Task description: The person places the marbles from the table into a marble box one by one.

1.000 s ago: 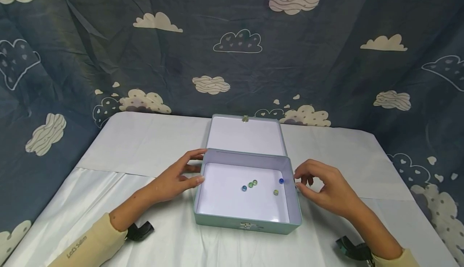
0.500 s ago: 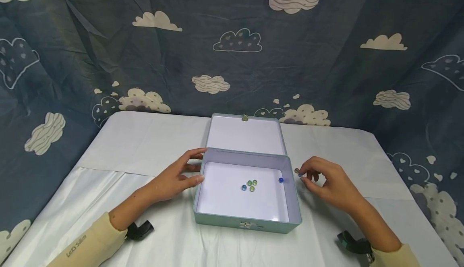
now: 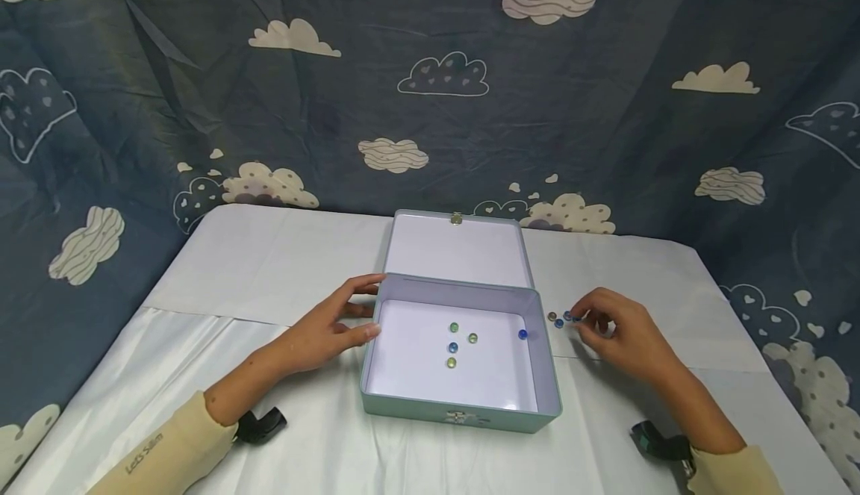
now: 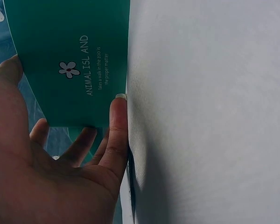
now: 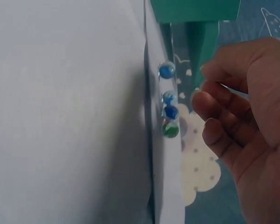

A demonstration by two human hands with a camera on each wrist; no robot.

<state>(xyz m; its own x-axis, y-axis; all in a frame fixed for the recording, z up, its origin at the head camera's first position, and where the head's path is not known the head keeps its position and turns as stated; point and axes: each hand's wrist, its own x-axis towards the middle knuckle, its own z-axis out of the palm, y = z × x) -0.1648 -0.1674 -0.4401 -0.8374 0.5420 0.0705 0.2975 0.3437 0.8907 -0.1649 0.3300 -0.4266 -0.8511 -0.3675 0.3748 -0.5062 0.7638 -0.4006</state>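
A pale green tin box point(image 3: 463, 416) lies with its lid point(image 3: 457, 252) folded back. Inside are several glass marbles, among them a blue marble point(image 3: 522, 334) by the right wall and a green marble point(image 3: 454, 327). My left hand point(image 3: 336, 331) rests on the box's left side; in the left wrist view its thumb point(image 4: 118, 116) lies along the lettered green side. To the right of the box, my right hand point(image 3: 618, 334) reaches with bent fingers to a small row of marbles point(image 3: 559, 323) on the cloth. In the right wrist view, nothing shows between its fingertips; a green marble point(image 5: 170, 129) lies beside blue ones.
White cloth point(image 3: 282, 234) covers the table under the box and both forearms. Behind it hangs a dark blue curtain point(image 3: 430, 25) with a cloud print. A metal clasp point(image 3: 457, 417) is on the box's front.
My right hand has shifted right, away from the box wall, and several marbles now show on the cloth beside it. Inside the box, loose marbles have rolled leftward and spread. My left hand stays put.
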